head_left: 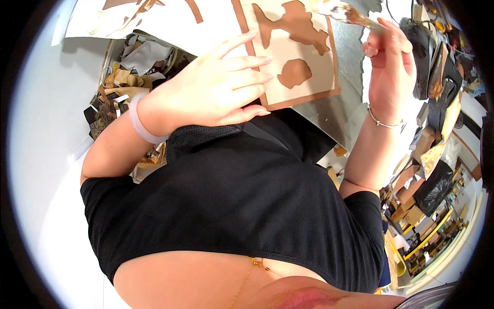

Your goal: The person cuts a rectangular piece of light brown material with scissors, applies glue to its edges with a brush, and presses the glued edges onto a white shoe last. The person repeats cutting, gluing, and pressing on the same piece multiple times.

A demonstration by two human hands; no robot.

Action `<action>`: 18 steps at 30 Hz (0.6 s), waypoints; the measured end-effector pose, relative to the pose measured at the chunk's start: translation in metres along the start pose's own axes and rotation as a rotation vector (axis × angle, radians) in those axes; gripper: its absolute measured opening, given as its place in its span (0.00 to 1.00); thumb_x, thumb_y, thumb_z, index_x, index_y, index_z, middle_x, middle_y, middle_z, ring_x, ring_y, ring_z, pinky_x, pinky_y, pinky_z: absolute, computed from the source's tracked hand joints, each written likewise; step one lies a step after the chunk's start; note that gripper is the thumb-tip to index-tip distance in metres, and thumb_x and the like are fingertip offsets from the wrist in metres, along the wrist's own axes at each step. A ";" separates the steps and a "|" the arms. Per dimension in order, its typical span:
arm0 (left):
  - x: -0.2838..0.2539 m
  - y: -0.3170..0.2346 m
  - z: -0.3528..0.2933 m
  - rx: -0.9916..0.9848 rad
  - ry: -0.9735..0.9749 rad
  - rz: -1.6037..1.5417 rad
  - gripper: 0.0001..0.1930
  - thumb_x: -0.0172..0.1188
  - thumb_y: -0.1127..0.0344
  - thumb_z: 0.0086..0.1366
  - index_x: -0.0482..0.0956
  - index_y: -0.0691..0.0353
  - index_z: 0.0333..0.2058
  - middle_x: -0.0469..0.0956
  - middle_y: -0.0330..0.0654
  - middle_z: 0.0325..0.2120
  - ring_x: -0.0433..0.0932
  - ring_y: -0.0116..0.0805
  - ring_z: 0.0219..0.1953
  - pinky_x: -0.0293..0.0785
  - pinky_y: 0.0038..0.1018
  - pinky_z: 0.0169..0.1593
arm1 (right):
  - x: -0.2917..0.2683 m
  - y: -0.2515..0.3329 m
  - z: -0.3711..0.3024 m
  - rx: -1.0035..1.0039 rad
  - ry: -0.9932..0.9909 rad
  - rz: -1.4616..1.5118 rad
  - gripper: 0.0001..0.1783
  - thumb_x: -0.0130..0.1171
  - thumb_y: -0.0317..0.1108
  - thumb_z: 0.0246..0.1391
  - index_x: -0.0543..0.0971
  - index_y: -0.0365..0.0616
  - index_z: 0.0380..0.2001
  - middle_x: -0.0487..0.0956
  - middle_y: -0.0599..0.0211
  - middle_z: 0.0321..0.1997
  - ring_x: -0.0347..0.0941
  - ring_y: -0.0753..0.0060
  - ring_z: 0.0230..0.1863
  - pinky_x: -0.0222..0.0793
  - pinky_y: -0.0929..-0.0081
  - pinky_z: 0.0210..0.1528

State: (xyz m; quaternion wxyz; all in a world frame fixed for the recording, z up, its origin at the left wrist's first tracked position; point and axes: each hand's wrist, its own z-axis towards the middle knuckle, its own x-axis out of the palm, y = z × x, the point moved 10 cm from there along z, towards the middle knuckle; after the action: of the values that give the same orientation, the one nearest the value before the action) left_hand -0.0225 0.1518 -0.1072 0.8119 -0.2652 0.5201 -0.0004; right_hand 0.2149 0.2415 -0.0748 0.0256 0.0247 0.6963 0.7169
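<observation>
Leather panel (296, 49), brown-edged with glue-like brown patches, lies on the table (345, 110) under the left hand (216, 87), fingers spread flat, gripping nothing. Right hand (388, 62) pinches a brush (347, 13). Coating seems underway; next stroke needs the panel steadied.

Beige sheet (303, 51) with brown blotches, brown border; black shirt (242, 206); white bangle (140, 122).

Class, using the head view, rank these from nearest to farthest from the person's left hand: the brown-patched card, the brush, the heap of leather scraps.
1. Brown-patched card: under the left hand fingertips, touching.
2. Heap of leather scraps: beside its wrist, lower down.
3. Brush: far side, in the right hand.
</observation>
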 end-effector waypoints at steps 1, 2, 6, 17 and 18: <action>-0.006 -0.001 -0.002 -0.040 -0.068 0.030 0.23 0.68 0.53 0.63 0.81 0.60 0.51 0.76 0.41 0.60 0.70 0.39 0.68 0.53 0.54 0.74 | 0.011 -0.002 0.004 -0.005 0.017 -0.065 0.15 0.54 0.35 0.72 0.82 0.34 0.50 0.79 0.67 0.36 0.70 0.78 0.36 0.66 0.80 0.40; -0.011 -0.001 -0.004 -0.082 -0.144 0.044 0.24 0.69 0.55 0.62 0.80 0.61 0.53 0.75 0.42 0.62 0.69 0.40 0.69 0.54 0.55 0.74 | 0.017 -0.009 0.006 0.031 -0.021 -0.058 0.12 0.57 0.32 0.70 0.83 0.35 0.48 0.79 0.68 0.34 0.70 0.80 0.34 0.65 0.82 0.39; 0.008 0.003 0.003 -0.312 -0.176 0.133 0.24 0.68 0.53 0.62 0.80 0.61 0.52 0.75 0.44 0.62 0.70 0.40 0.68 0.55 0.53 0.74 | 0.038 -0.013 0.019 0.001 -0.031 -0.058 0.12 0.59 0.34 0.69 0.84 0.34 0.44 0.78 0.70 0.30 0.69 0.81 0.31 0.62 0.82 0.36; 0.020 -0.005 0.002 -0.216 -0.133 0.032 0.24 0.69 0.60 0.60 0.81 0.64 0.54 0.76 0.43 0.62 0.70 0.39 0.68 0.58 0.49 0.73 | 0.039 -0.044 0.019 0.136 -0.049 -0.165 0.11 0.59 0.33 0.68 0.84 0.35 0.41 0.77 0.74 0.28 0.66 0.85 0.30 0.60 0.84 0.35; 0.022 -0.003 0.001 -0.221 -0.138 0.018 0.24 0.69 0.61 0.60 0.81 0.64 0.54 0.76 0.43 0.62 0.71 0.39 0.68 0.58 0.49 0.73 | 0.039 -0.047 0.019 0.140 -0.052 -0.161 0.11 0.59 0.33 0.68 0.84 0.36 0.41 0.77 0.74 0.28 0.66 0.85 0.30 0.60 0.84 0.35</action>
State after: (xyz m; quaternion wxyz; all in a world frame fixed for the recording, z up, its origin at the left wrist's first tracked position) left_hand -0.0111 0.1432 -0.1240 0.8115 -0.3479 0.4622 0.0825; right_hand 0.1770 0.2643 -0.1215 0.0995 -0.0111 0.7435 0.6612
